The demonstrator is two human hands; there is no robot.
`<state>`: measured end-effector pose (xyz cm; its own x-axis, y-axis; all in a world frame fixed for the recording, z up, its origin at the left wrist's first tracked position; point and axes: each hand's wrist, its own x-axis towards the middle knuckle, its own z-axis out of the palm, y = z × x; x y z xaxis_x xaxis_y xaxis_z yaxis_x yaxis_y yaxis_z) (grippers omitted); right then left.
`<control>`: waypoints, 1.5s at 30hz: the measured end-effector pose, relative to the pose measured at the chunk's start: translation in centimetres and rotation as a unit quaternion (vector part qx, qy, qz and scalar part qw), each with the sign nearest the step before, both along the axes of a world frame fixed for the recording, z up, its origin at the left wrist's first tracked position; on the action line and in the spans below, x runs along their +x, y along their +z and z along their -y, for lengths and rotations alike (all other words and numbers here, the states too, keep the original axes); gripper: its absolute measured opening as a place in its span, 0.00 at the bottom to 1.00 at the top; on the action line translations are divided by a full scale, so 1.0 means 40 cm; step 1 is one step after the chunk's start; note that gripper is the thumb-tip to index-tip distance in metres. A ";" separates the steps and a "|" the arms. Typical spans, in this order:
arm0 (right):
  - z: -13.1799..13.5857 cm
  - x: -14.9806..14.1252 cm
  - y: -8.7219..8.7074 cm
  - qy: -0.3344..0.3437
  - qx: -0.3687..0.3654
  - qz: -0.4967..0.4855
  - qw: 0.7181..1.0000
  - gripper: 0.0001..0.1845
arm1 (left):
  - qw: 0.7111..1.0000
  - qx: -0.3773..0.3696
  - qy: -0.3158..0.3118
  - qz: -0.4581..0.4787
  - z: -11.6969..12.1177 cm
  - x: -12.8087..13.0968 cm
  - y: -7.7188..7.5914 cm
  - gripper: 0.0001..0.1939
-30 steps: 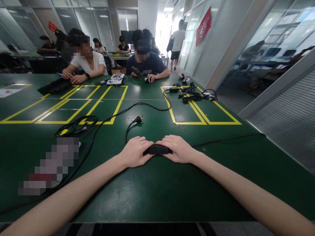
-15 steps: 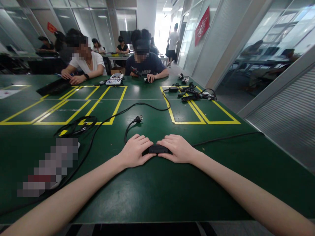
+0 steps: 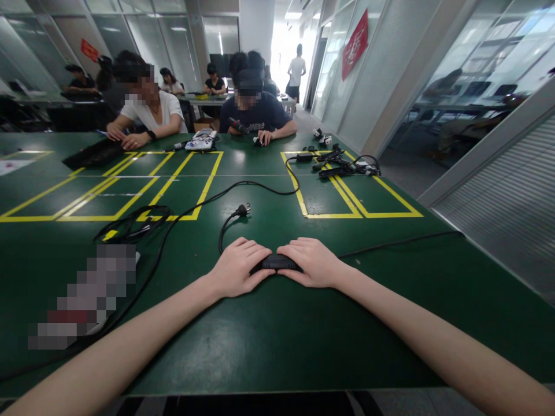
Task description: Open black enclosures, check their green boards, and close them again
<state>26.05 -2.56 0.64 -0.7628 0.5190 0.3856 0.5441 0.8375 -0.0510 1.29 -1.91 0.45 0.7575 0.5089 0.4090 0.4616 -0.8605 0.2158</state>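
Note:
Both my hands are closed around a black power adapter (image 3: pixel 276 262) lying on the green table. My left hand (image 3: pixel 240 267) wraps its left end, and my right hand (image 3: pixel 309 262) wraps its right end. Only the adapter's middle shows between my fingers and thumbs. From behind my left hand a short black cord curves up to a power plug (image 3: pixel 243 210), its prongs pointing right. A thin black cable (image 3: pixel 403 243) runs from my right hand toward the table's right edge.
A coiled black cable (image 3: pixel 134 225) with a yellow tag and a blurred-out object (image 3: pixel 87 294) lie left. One long cord (image 3: pixel 243 184) crosses the table. Tangled black adapters (image 3: pixel 338 164) lie at the far right among yellow tape outlines. Two people sit opposite; a white device (image 3: pixel 202 140) lies between them.
My hands and the adapter stay in place. In the background, a walking person has moved slightly left. The view has shifted very slightly.

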 end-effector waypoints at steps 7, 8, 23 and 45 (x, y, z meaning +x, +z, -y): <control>-0.002 0.008 0.003 0.008 0.010 0.014 1.000 0.19 | 0.999 0.043 -0.001 0.003 -0.001 0.003 -0.005 0.21; -0.002 0.010 0.003 0.007 0.006 0.011 1.000 0.19 | 0.999 0.048 -0.004 0.001 -0.001 0.005 -0.006 0.20; -0.007 0.023 -0.002 0.049 0.212 0.068 0.974 0.15 | 0.968 -0.236 0.045 0.077 -0.012 -0.004 0.012 0.19; 0.004 0.007 0.000 0.028 -0.033 -0.013 0.999 0.20 | 0.991 -0.095 0.067 0.065 0.003 0.007 -0.016 0.16</control>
